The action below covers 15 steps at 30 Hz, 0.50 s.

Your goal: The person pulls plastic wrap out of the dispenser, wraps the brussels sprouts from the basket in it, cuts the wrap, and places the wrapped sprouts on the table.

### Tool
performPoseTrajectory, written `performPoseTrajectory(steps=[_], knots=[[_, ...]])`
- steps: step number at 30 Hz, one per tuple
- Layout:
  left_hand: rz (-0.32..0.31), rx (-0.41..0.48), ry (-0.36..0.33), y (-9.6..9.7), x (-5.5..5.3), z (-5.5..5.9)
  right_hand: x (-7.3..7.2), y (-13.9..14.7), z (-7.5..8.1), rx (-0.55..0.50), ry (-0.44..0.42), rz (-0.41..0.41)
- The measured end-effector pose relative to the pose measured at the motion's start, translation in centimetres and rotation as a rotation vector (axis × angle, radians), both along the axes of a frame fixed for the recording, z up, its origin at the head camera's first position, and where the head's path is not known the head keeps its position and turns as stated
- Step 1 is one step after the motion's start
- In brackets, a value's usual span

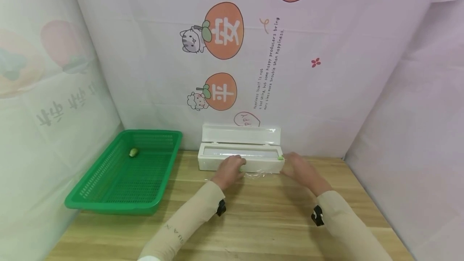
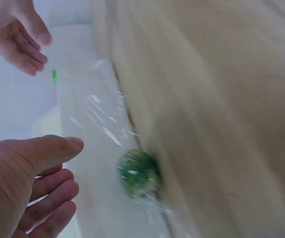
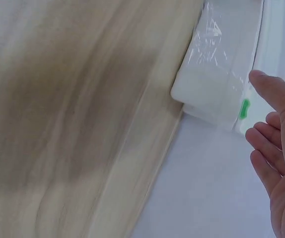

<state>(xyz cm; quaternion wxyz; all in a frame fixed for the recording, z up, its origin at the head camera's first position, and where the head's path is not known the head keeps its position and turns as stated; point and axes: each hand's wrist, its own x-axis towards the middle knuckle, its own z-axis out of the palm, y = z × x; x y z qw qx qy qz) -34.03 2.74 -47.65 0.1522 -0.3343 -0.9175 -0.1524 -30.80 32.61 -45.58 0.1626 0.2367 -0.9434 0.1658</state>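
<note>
A white cling film dispenser (image 1: 259, 166) stands against the back wall, its clear lid (image 1: 239, 135) raised. Clear film (image 2: 100, 111) drapes down its front. Low on that front, a round green vegetable like a Brussels sprout (image 2: 138, 173) lies against or under the film; my left hand mostly hides it in the head view. The left hand (image 1: 230, 169) hovers at the dispenser's front, its fingers loosely bent with nothing between them. My right hand (image 1: 300, 169) is beside the right end, thumb extended near the green slider (image 3: 244, 109), its fingers relaxed and holding nothing.
To the left sits a green plastic basket (image 1: 112, 207) with one small green sprout (image 1: 133, 152) inside. Printed white cloth (image 1: 311, 104) hangs behind the wooden table (image 1: 268, 228) and along both sides.
</note>
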Motion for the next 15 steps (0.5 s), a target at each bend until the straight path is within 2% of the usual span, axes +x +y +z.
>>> performPoseTrajectory(steps=[7, 15], knots=[[-0.011, -0.038, -0.073, 1.8, 0.0, 2.1, -1.4, 0.0, 0.1, -0.026, -0.067, -0.043], [-0.039, -0.028, -0.15, 3.8, -0.9, 3.5, -3.3, -0.4, -0.4, -0.064, -0.125, -0.082]])
